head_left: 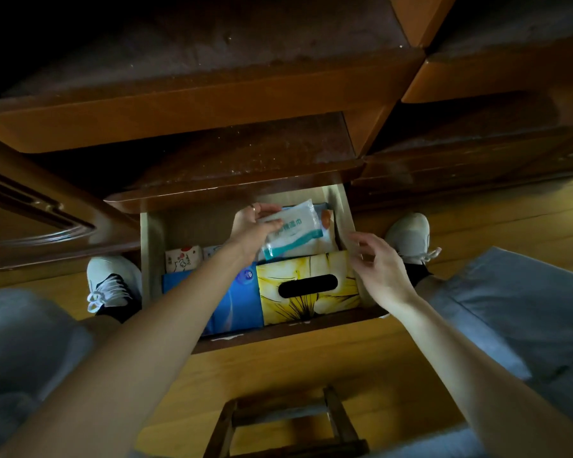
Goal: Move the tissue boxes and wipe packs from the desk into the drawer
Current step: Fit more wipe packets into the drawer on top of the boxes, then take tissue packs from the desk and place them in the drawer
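The drawer [153, 246] is found pulled out below the desk edge, at the centre of the view. A white wipe pack [293, 231] with teal print is held over the drawer's far right part, towards 1 o'clock within it. The left hand [253, 231] is closed on the pack's left edge, thumb on top and fingers beneath. The right hand [379, 267] is seen at 3 o'clock of the drawer, over its right wall, fingers spread and slightly curled, gripping nothing and clear of the pack.

Inside the drawer, a yellow tissue box [306, 287] with a dark oval slot is lodged at the near right, at 5 o'clock. A blue tissue box [237, 300] lies just beside it at 7 o'clock, partly covered by the left forearm. A small white pack [182, 257] with red print sits at 9 o'clock, behind the blue box. Further packs are noted under the held pack; their kind cannot be told.

A white shoe [111, 282] is seen on the floor to the left of the drawer.
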`<state>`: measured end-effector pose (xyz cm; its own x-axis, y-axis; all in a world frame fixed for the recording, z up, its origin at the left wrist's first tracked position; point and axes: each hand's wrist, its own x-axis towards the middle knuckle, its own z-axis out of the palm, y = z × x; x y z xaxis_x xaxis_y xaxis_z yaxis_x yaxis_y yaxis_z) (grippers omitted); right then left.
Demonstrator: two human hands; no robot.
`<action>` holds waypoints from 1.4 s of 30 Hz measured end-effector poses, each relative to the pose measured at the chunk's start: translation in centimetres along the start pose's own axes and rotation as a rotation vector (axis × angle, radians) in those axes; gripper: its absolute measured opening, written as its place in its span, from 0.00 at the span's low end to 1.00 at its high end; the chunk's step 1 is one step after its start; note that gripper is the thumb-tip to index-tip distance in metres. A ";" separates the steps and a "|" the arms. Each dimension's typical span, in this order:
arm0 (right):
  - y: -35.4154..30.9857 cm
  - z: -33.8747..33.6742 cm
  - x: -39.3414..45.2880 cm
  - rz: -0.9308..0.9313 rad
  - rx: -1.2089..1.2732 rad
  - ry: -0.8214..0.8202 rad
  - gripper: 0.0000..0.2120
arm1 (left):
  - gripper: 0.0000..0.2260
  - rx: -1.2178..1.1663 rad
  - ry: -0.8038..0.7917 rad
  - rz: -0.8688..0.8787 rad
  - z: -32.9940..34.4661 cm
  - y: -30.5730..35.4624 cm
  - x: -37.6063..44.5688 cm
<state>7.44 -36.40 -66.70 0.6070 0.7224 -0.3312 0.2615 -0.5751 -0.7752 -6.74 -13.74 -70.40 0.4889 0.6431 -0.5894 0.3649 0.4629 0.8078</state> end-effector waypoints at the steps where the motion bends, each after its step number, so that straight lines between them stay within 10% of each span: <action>1: 0.2 0.0 -0.1 -0.007 -0.003 -0.013 0.19 | 0.11 0.062 -0.016 0.028 0.4 0.0 0.8; 12: -0.3 1.0 0.9 0.013 0.078 -0.104 0.16 | 0.13 0.998 0.022 0.357 3.1 -3.2 4.5; 23: -2.2 4.0 1.6 0.025 -0.065 -0.208 0.14 | 0.09 0.884 0.078 0.435 -6.6 -1.8 -4.7; 38: -29.1 -7.0 -3.3 -0.537 0.123 -0.019 0.12 | 0.08 0.883 0.403 1.331 -11.6 28.3 -25.2; 42: -35.5 -13.7 -4.0 -0.701 0.023 0.123 0.13 | 0.06 0.895 0.555 1.311 -10.9 36.1 -25.4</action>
<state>5.98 -24.10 -30.49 0.3824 0.8698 0.3117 0.6062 0.0184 -0.7951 -14.65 -6.71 -26.23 0.5590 0.4990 0.6622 0.3661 -0.8651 0.3429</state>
